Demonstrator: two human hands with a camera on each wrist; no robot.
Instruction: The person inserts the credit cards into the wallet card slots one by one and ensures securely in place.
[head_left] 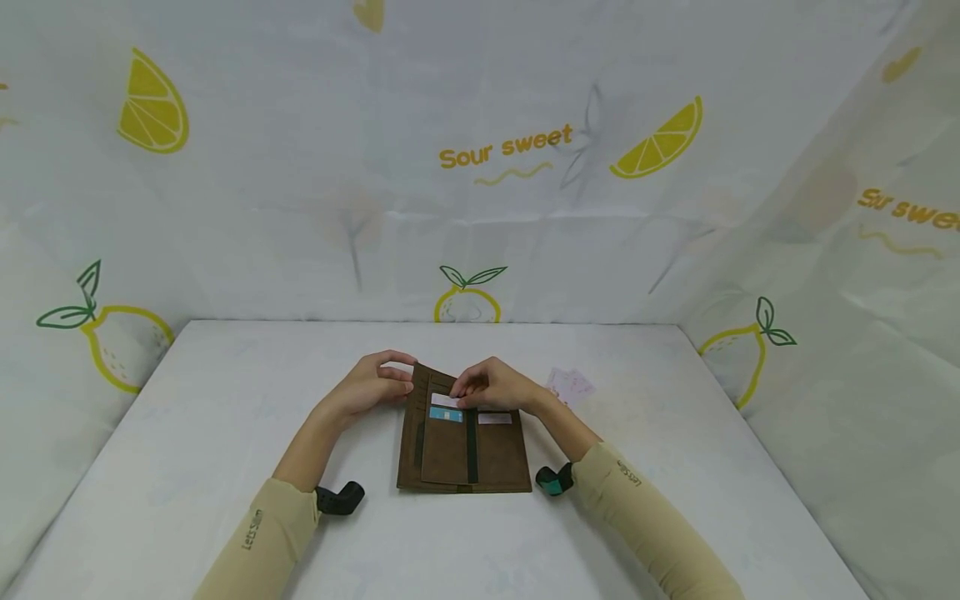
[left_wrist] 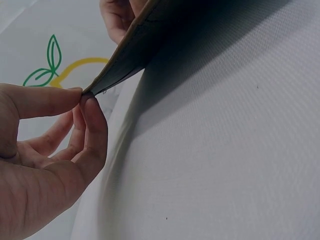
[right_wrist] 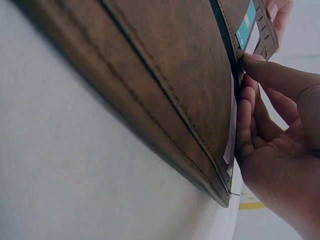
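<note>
a white tabletop (head_left: 225,433) holds an open brown wallet (head_left: 450,454), lying flat near its middle between my two hands. i judge the risk is the raised far flap: my left hand (head_left: 371,387) pinches only its thin corner edge between thumb and forefinger, so it could slip and snap shut on the cards. my right hand (head_left: 491,387) curls over the upper slots, fingers (right_wrist: 272,75) pressed onto a white card (head_left: 444,401) above a blue card (head_left: 446,414); a hard push could buckle it. both forearms angle inward, wrists low.
</note>
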